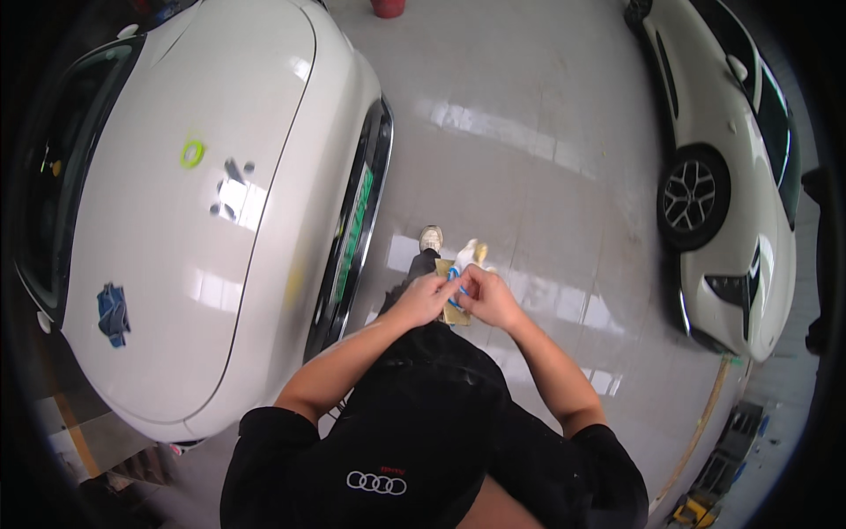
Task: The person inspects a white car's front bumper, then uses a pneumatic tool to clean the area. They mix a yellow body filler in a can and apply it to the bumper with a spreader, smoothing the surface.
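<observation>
Both my hands are close together in front of my body. A flat yellowish rectangular piece (456,316) hangs between them, with my left hand (421,301) closed on its left edge. My right hand (491,298) has its fingers pinched at a blue strip (453,274) lying across the yellowish piece. The fingertips of the two hands nearly meet, and what lies under them is partly hidden. Just beyond is a white and yellowish thing (473,254); I cannot tell whether it is a cloth, a glove or a shoe.
At my left stands a white car (264,115). On its hood are a lime-green tape roll (192,153), several small dark pieces (233,169) and a blue cloth (113,315). Another white car (740,176) is at the right, on a glossy grey floor (546,194). A red bucket (388,8) stands far ahead.
</observation>
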Available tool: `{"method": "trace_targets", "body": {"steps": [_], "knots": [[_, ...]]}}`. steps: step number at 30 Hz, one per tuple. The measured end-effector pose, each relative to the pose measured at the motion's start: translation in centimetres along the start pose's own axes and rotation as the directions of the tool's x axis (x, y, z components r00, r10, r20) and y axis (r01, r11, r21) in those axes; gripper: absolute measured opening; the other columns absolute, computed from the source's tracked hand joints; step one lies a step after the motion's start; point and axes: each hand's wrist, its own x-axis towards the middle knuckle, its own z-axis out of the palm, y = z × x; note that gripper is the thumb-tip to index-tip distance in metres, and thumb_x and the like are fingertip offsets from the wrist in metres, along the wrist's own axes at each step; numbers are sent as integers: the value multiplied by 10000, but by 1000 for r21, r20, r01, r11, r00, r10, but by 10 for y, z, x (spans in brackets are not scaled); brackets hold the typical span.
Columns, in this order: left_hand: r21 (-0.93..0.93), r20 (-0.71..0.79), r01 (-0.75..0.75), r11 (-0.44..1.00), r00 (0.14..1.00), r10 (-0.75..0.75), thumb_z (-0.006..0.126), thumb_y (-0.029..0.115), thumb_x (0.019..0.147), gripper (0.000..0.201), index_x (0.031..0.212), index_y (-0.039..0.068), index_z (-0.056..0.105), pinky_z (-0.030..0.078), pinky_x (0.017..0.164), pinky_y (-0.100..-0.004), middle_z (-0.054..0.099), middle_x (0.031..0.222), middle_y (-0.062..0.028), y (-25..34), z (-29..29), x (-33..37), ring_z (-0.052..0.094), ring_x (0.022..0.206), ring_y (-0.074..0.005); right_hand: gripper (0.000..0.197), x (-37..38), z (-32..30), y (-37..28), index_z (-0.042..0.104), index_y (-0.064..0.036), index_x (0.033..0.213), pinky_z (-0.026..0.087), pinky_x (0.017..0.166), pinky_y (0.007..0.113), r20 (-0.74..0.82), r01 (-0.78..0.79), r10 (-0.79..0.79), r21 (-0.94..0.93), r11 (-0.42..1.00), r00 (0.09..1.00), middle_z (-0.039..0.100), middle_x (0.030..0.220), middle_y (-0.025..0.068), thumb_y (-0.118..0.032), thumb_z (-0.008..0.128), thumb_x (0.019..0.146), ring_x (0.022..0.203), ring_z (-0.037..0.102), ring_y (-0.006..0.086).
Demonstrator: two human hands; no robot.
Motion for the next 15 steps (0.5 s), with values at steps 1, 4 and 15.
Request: {"method": "trace_targets", "body": {"steps": [1, 4, 15], "knots": [[-72, -68, -31, 997, 997, 26, 581, 377, 1031, 429, 964, -29, 701, 515, 692, -385, 698, 802, -157, 1, -4, 35, 690, 758, -247, 177, 31, -13, -1, 589, -63, 954, 486, 570, 292, -25, 50, -53, -115, 992, 998, 612, 710, 13, -35, 744, 874, 614, 599, 105], [-126, 4, -8, 992, 1000, 9, 596, 328, 985, 367, 925, -14, 716, 518, 657, -394, 697, 746, -120, 12, -33, 147, 669, 687, -192, 213, 114, -60, -8, 565, -60, 993, 490, 552, 324, -238, 2, -46, -182, 983, 970, 615, 709, 65, -15, 722, 857, 586, 623, 158], [663, 71, 33, 748, 992, -107, 635, 368, 917, 347, 930, 61, 796, 579, 807, -469, 775, 927, -175, 116, -136, 517, 751, 922, -360, 174, 411, -213, 48, 757, -113, 994, 604, 713, 480, -212, -206, 74, -715, 668, 974, 648, 1151, 155, -79, 627, 883, 834, 725, 360]]}}
